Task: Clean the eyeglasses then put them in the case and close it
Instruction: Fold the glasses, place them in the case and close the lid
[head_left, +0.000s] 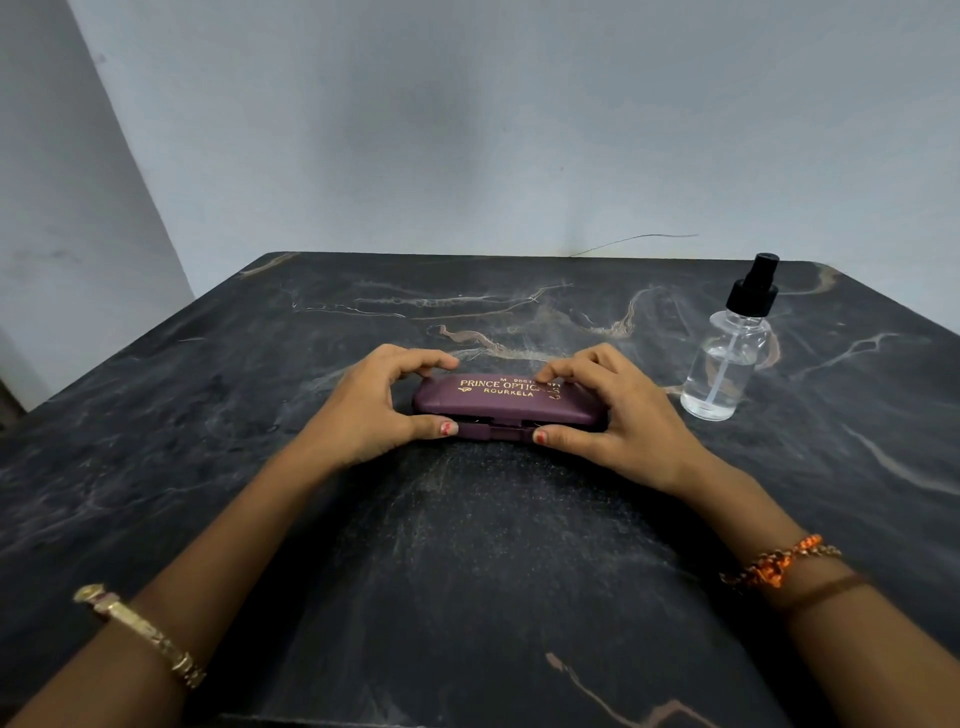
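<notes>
We grip the purple eyeglass case (506, 405) at mid-table (208, 415), our left hand (371, 410) and right hand (618, 415) each curled around one end. The spray bottle (727, 358) stands to its right.

My right hand's fingers (558, 370) hide part of the gold lettering on the purple hard-shell eyeglass case (498, 402); its interior is concealed. Both my forearms are cut by the lower edge.

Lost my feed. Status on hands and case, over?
Left hand and right hand both grip the purple case, lid nearly shut. Eyeglasses not visible. Spray bottle stands clear, right.
</notes>
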